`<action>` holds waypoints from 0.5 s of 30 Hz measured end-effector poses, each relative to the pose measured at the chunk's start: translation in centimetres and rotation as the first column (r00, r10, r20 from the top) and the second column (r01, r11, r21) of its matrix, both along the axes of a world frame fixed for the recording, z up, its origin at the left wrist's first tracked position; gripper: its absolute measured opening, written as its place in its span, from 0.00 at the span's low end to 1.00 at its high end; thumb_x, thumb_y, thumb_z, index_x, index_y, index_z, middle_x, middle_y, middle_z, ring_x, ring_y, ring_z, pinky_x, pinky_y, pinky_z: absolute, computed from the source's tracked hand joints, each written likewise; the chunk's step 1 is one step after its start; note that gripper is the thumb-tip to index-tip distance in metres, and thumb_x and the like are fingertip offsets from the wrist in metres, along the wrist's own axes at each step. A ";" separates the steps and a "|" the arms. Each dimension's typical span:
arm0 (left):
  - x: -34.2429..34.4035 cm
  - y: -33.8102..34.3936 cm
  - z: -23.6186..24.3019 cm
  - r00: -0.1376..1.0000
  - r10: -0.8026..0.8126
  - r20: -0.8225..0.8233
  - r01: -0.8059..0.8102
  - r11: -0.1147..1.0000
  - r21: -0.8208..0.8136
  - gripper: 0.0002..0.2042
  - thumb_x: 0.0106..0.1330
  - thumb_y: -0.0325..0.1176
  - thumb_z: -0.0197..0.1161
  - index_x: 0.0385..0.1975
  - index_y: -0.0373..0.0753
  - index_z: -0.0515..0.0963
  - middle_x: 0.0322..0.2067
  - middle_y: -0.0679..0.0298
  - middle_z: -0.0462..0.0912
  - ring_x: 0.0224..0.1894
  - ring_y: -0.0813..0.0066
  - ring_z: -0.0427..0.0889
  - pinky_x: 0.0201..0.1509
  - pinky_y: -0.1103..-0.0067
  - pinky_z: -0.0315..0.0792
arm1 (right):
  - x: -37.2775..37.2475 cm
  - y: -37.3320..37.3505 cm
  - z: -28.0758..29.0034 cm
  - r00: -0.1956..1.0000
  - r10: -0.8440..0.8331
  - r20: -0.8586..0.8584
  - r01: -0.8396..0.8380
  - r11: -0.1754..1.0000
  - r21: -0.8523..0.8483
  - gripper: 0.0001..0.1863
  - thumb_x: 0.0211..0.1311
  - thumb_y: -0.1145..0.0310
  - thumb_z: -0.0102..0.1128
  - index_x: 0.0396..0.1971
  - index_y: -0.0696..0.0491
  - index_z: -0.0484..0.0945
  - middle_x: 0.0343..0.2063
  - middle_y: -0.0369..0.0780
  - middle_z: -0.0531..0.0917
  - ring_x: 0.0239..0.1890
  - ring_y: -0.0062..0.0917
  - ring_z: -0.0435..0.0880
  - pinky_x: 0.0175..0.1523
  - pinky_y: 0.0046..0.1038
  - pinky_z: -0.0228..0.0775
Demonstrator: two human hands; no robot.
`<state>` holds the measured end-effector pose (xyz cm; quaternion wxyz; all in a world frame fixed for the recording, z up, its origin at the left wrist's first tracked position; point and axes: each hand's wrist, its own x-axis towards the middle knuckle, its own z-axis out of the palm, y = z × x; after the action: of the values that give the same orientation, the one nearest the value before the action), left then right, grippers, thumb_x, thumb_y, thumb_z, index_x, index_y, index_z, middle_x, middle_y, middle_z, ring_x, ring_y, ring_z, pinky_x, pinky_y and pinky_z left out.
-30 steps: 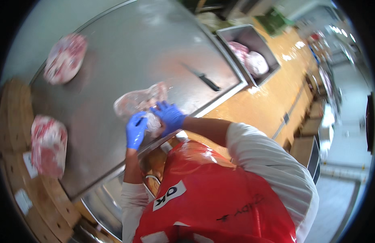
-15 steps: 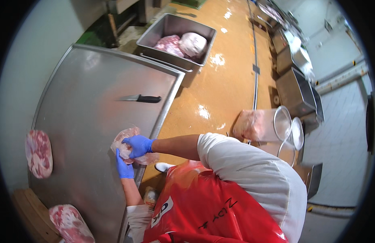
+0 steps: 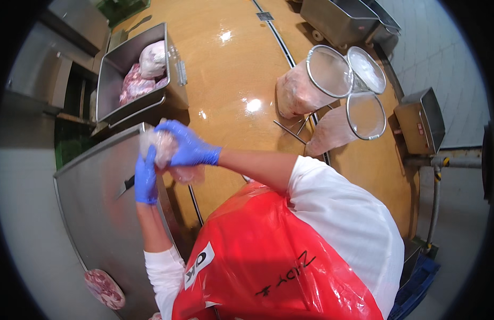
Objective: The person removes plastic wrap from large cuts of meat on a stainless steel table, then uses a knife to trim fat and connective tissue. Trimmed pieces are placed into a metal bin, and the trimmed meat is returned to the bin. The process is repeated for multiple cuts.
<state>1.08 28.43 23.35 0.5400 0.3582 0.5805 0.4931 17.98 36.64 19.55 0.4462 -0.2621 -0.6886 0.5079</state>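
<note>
Both my gloved hands grip a pale, floppy piece of fatty meat trim (image 3: 166,147), lifted above the far right corner of the metal table (image 3: 84,197). My left hand (image 3: 146,180) is closed on its near left side, and my right hand (image 3: 191,147) wraps its right side. A loose end of the trim hangs below my right hand. Partly hidden behind my left hand, a knife (image 3: 127,185) with a black handle lies on the table. A slab of red and white meat (image 3: 104,289) sits near the table's lower left edge.
Beyond the table stands a metal bin (image 3: 175,96) holding large meat pieces. To the right, ring stands hold clear bags (image 3: 299,89) with pale contents, their legs on the wet orange floor (image 3: 231,69). Metal tubs (image 3: 337,21), a pipe rail (image 3: 436,202) and a blue crate (image 3: 417,285) are farther right.
My hands have raised the trim off the table and carried it toward the table's far corner. The view has swung right, bringing the bagged stands closer to the middle.
</note>
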 end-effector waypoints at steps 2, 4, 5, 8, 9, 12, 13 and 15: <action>5.3 4.8 3.8 0.982 -0.121 -0.147 0.139 0.983 0.119 0.27 0.76 0.47 0.52 0.70 0.39 0.62 0.62 0.60 0.72 0.60 0.71 0.74 0.64 0.71 0.68 | 6.0 4.7 1.3 0.976 -0.207 -0.071 0.214 0.971 0.104 0.42 0.39 0.59 0.80 0.57 0.52 0.70 0.50 0.44 0.77 0.54 0.33 0.78 0.61 0.35 0.72; 9.8 7.5 8.1 0.978 -0.165 -0.129 0.180 0.977 0.114 0.27 0.77 0.48 0.51 0.71 0.43 0.61 0.61 0.60 0.72 0.60 0.69 0.75 0.64 0.70 0.67 | 14.1 9.3 4.6 0.942 -0.301 -0.151 0.316 0.945 0.083 0.42 0.39 0.61 0.78 0.59 0.52 0.69 0.52 0.41 0.77 0.57 0.29 0.76 0.63 0.32 0.70; 10.0 8.6 8.4 0.979 -0.186 -0.084 0.195 0.975 0.110 0.27 0.77 0.48 0.50 0.71 0.44 0.61 0.61 0.59 0.73 0.60 0.69 0.76 0.63 0.70 0.68 | 17.9 11.3 6.2 0.921 -0.337 -0.195 0.369 0.915 0.161 0.44 0.36 0.59 0.81 0.57 0.53 0.69 0.51 0.43 0.78 0.56 0.33 0.78 0.63 0.34 0.71; 8.6 9.8 7.4 0.977 -0.205 -0.061 0.208 0.977 0.047 0.27 0.77 0.48 0.50 0.71 0.43 0.61 0.59 0.58 0.74 0.56 0.72 0.78 0.60 0.76 0.71 | 28.8 15.3 11.2 0.851 -0.430 -0.300 0.521 0.763 0.384 0.44 0.34 0.59 0.86 0.55 0.53 0.73 0.50 0.40 0.80 0.53 0.27 0.79 0.60 0.32 0.74; 8.0 9.8 6.9 0.972 -0.218 -0.083 0.221 0.975 0.021 0.27 0.77 0.48 0.50 0.71 0.43 0.62 0.59 0.58 0.75 0.56 0.73 0.78 0.58 0.77 0.71 | 32.4 15.3 13.0 0.814 -0.467 -0.345 0.579 0.686 0.440 0.42 0.35 0.61 0.86 0.54 0.53 0.73 0.49 0.39 0.80 0.51 0.26 0.81 0.56 0.32 0.76; 5.3 8.1 5.4 0.941 -0.162 -0.298 0.141 0.986 -0.091 0.25 0.78 0.47 0.49 0.70 0.44 0.64 0.58 0.61 0.76 0.54 0.76 0.78 0.57 0.78 0.71 | 42.5 17.3 16.4 0.599 -0.744 -0.296 0.585 0.153 0.797 0.15 0.52 0.67 0.70 0.39 0.49 0.76 0.42 0.39 0.76 0.48 0.32 0.75 0.54 0.34 0.67; 3.1 7.0 3.8 0.933 -0.130 -0.335 0.089 0.987 -0.136 0.25 0.77 0.47 0.50 0.70 0.45 0.65 0.58 0.62 0.76 0.52 0.77 0.79 0.56 0.79 0.71 | 46.3 16.2 16.4 0.455 -0.835 -0.308 0.534 -0.021 0.845 0.35 0.46 0.65 0.78 0.54 0.56 0.70 0.49 0.45 0.75 0.53 0.38 0.75 0.61 0.37 0.68; -0.2 4.5 1.1 0.926 -0.067 -0.371 -0.027 0.970 -0.244 0.25 0.76 0.48 0.52 0.69 0.45 0.66 0.57 0.62 0.77 0.52 0.76 0.78 0.57 0.77 0.70 | 55.4 13.5 14.0 0.356 -0.893 -0.277 0.692 0.053 0.720 0.34 0.40 0.64 0.82 0.49 0.55 0.75 0.47 0.40 0.80 0.49 0.30 0.80 0.56 0.34 0.73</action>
<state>0.91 32.95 24.48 0.4635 0.3830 0.7258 0.3344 73.39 50.17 33.59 0.6230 -0.4492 -0.6093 -0.1971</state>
